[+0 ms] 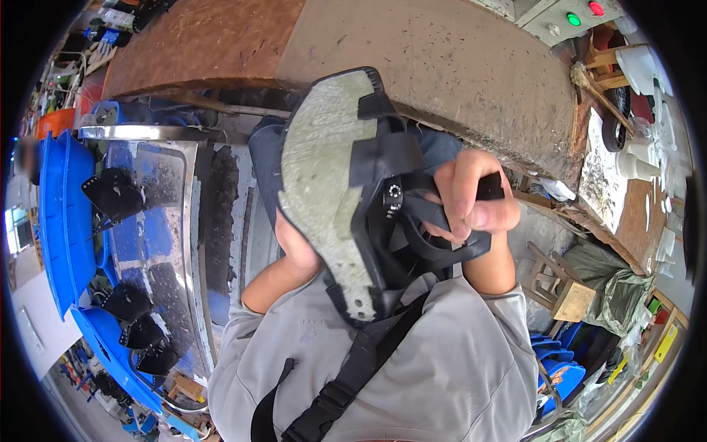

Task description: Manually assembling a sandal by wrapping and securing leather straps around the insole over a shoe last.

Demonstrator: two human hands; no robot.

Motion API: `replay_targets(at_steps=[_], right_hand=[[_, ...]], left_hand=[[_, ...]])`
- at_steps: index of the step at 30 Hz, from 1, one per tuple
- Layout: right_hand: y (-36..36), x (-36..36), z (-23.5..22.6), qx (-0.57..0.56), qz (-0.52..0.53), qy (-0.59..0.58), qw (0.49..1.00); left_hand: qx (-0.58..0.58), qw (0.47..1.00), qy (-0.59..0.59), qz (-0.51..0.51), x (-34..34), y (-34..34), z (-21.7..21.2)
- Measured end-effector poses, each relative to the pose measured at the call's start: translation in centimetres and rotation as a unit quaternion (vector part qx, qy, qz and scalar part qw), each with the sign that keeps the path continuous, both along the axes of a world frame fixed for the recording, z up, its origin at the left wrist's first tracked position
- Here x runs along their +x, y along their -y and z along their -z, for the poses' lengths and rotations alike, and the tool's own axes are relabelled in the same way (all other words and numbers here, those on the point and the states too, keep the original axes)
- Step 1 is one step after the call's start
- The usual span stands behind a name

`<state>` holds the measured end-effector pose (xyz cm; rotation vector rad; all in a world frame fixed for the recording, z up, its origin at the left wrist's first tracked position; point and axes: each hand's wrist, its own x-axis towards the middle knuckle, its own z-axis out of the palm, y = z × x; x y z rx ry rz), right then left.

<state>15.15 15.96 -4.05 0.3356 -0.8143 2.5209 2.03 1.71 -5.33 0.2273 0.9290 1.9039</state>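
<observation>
In front of my chest is an unfinished sandal [324, 147], its pale green insole underside facing up and its toe end pointing away from me. Black strap ends are folded over the right edge of the insole, and small holes show near the heel. My left hand [296, 244] supports it from the left edge, its fingers hidden behind the sandal. On the right side my right hand [475, 197] is closed, with thumb and fingers pinching a black strap [434, 214] of the sandal. A dark decorated button or stud sits on the strap close to those fingers.
A worn workbench [412, 59] spans the far side, with a control box [567, 22] at its far right. To my left stand a metal-framed rack [151, 243] and blue plastic trays [66, 214] holding black pieces. A wooden stool [563, 291] lies to the right.
</observation>
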Motion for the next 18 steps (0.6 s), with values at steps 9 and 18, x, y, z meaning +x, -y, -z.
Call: replay_targets(at_steps=[9, 18], right_hand=[[1.0, -0.8, -0.7, -0.072, -0.089, -0.046, 0.992], [2.6, 0.6, -1.9, 0.077, 0.11, 0.114, 0.984]], left_hand=[[-0.047, 0.983, 0.144, 0.105, 0.6, 0.2, 3.4], [-0.048, 0.99, -0.02, 0.131, 0.3, 3.1, 1.1]])
